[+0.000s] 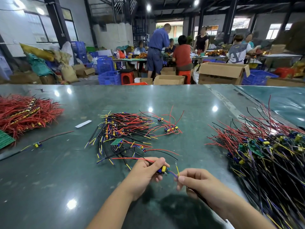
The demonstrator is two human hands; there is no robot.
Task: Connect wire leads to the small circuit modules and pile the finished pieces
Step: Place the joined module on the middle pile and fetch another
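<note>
Three heaps of wire lie on the table (189,103), and the module (163,169) in the person's hands is the landmark for all of them. The largest, the right heap (264,146) of black, red and yellow leads with green boards, lies to the right of the module and reaches nearly to the right forearm. The red heap (24,111) sits far to the module's left and beyond it. The middle heap (122,131) lies just beyond the module, slightly left. A lone piece (37,144) rests well to the left.

The left hand (145,172) holds the module, fingers and thumb curled round its left end, with red and black wires (132,158) running leftward from the grip. The right hand (196,180) pinches a lead (177,170) between thumb and forefinger just right of the module; its bare yellow tip stands up and tilts away, while a purple strand (172,173) bends from the pinch to the module's right edge. A black sheath (200,197) trails under the right palm.

So the lead lies right of the module, its long axis roughly upright and not along the line to the board. I judge the right hand, being nearer, must tip that end leftward to meet the module's right edge, which the left hand must keep facing it. Whether any joint is made yet is too small to tell.
</note>
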